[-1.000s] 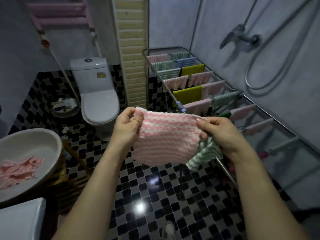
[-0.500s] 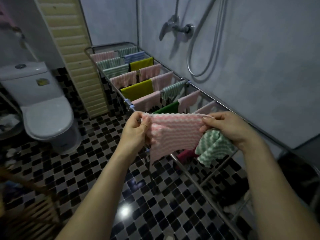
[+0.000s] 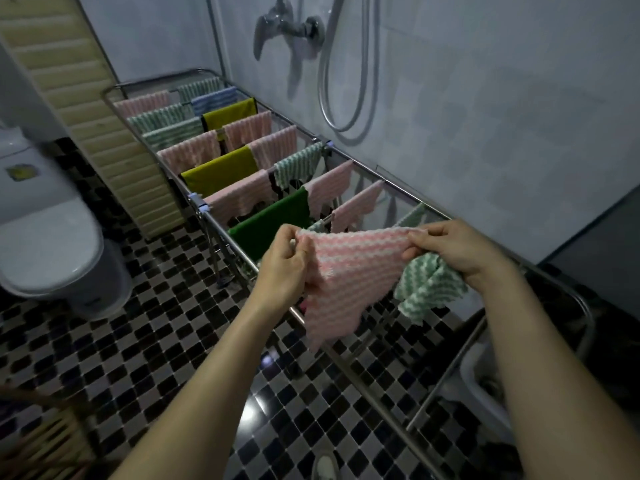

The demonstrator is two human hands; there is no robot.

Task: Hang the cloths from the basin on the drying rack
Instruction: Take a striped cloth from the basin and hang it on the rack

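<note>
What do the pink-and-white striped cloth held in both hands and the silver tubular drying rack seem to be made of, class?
The pink-and-white striped cloth: probably soft microfibre or fleece, matt; its fluffy ridged bands and limp drape suggest so. The silver tubular drying rack: likely stainless or chromed steel, shiny; its thin rails catch light.

You're in a home bathroom, white toilet [image 3: 45,244] at your left, chrome shower mixer [image 3: 294,27] and looped hose [image 3: 322,95] on the wall ahead, checkered tile floor [image 3: 138,341] underfoot.

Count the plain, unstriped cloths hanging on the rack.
3: far yellow cloth toward the back, near yellow cloth midway, green cloth nearest. More may be hidden.
</note>
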